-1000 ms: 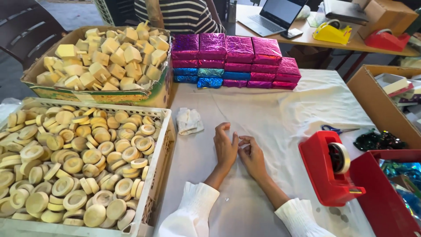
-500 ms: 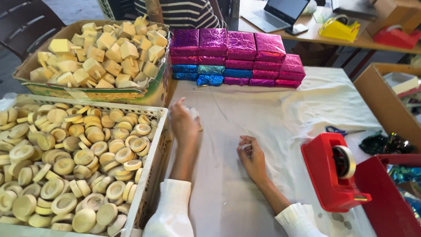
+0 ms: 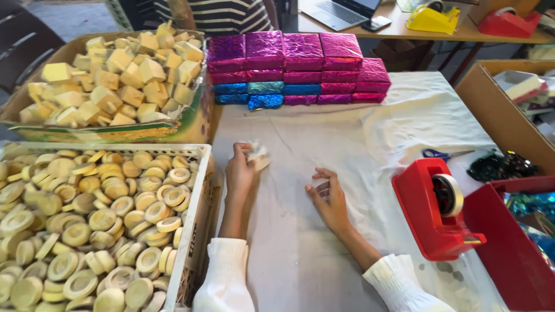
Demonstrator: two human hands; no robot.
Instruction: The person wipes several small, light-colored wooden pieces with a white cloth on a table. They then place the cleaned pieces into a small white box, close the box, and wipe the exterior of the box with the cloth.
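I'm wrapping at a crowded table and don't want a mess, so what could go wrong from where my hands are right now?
The left hand grips a small pale piece right beside the white crate of round discs; a careless elbow might knock discs out. The stack of foil-wrapped blocks stands several layers high at the cloth's far edge, so tugging the white cloth could topple it. The red tape dispenser sits near the right hand; its cutter might nick fingers.

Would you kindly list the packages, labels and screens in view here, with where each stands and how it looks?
Foil-wrapped blocks: stacked at the table's far edge, rectangular, magenta with some blue.
Laptop: far desk, grey, open; screen hardly shows.
Printed band: front of the soap-chunk carton, green and yellow.
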